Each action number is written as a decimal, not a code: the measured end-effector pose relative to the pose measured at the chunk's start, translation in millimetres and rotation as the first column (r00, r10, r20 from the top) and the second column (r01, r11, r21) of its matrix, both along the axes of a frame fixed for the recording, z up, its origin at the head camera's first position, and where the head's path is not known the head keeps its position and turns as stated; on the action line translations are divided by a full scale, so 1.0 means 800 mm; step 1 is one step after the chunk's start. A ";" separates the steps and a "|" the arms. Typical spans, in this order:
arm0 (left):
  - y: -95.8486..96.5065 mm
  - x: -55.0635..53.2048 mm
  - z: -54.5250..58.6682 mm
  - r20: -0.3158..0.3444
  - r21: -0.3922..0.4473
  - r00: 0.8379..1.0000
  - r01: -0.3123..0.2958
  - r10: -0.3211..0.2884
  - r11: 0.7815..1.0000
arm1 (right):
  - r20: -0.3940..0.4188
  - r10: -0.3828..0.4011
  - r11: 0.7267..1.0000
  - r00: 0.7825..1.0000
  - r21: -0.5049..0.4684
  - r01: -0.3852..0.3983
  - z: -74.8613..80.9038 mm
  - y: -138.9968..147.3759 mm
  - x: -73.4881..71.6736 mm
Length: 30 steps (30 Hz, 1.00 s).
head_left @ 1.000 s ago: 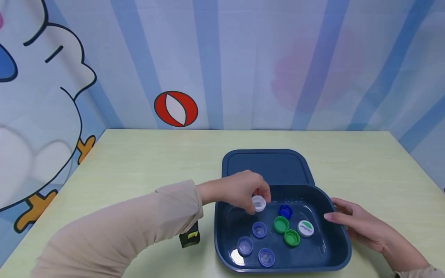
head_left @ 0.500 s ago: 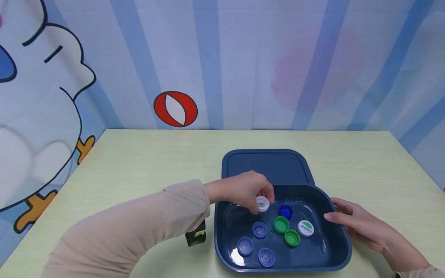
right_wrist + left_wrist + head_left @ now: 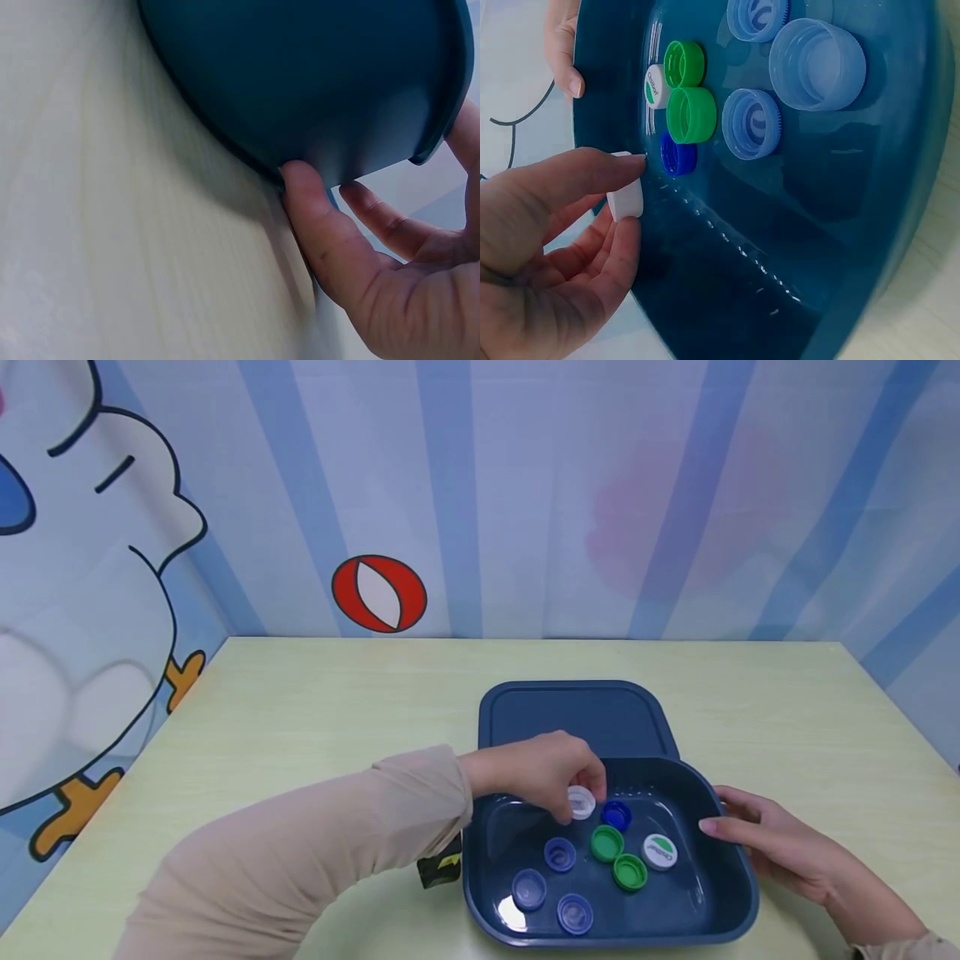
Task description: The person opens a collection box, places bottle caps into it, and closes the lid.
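My left hand (image 3: 557,774) pinches a white bottle cap (image 3: 581,802) between thumb and fingers, over the back part of a dark blue plastic box (image 3: 738,910). In the left wrist view the white cap (image 3: 625,196) sits between thumb and fingertips. Close to its right lies a dark blue cap (image 3: 616,816). Two green caps (image 3: 607,843) touch each other, and a white cap with green print (image 3: 660,852) lies beside them. Three pale blue caps, one of them the front cap (image 3: 575,915), lie at the left. My right hand (image 3: 787,852) holds the box's right side, thumb at the rim.
Behind the box a matching dark blue lid (image 3: 573,718) lies flat on the pale wood table (image 3: 337,693). A striped cloth backdrop (image 3: 510,502) with printed cartoon figures stands at the table's far edge.
My left hand has moved a little to the right with the white cap, closer to the dark blue cap. The right hand, the box and the other caps have stayed in place.
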<state>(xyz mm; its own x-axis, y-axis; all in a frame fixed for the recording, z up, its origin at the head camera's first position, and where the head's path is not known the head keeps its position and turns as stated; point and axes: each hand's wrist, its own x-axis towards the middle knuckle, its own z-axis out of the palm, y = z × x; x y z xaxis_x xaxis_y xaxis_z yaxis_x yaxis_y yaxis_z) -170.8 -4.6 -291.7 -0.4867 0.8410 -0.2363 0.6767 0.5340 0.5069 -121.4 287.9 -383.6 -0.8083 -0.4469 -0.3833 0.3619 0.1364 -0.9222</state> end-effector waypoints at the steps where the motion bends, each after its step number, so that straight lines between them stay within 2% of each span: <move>1: 0.001 0.000 -0.001 0.002 -0.002 1.000 0.005 -0.005 1.000 | 0.000 0.000 1.000 1.000 0.000 0.000 0.000 0.000 0.000; 11: 0.010 -0.004 -0.007 0.005 -0.038 1.000 0.028 -0.028 0.999 | 0.000 -0.003 1.000 1.000 0.002 0.003 0.000 -0.002 -0.001; 18: 0.017 -0.005 -0.014 -0.043 -0.112 0.992 0.113 -0.118 0.987 | 0.004 -0.015 0.999 1.000 0.028 0.015 0.000 -0.003 -0.001; 25: 0.024 -0.004 -0.017 -0.032 -0.150 0.983 0.177 -0.183 0.973 | 0.001 -0.019 0.999 1.000 0.048 0.019 -0.001 -0.005 0.000; 30: 0.027 -0.003 -0.020 -0.017 -0.213 0.982 0.179 -0.187 0.960 | 0.001 -0.017 0.999 1.000 0.051 0.017 -0.001 -0.006 0.001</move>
<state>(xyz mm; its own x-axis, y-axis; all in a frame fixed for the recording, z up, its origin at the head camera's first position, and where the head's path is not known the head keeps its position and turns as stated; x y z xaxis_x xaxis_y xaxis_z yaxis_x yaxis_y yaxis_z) -173.1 17.1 -307.6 -0.3407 0.8499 -0.4021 0.7887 0.4911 0.3698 -120.9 283.4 -384.5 -0.8151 -0.4126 -0.4066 0.3661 0.1771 -0.9136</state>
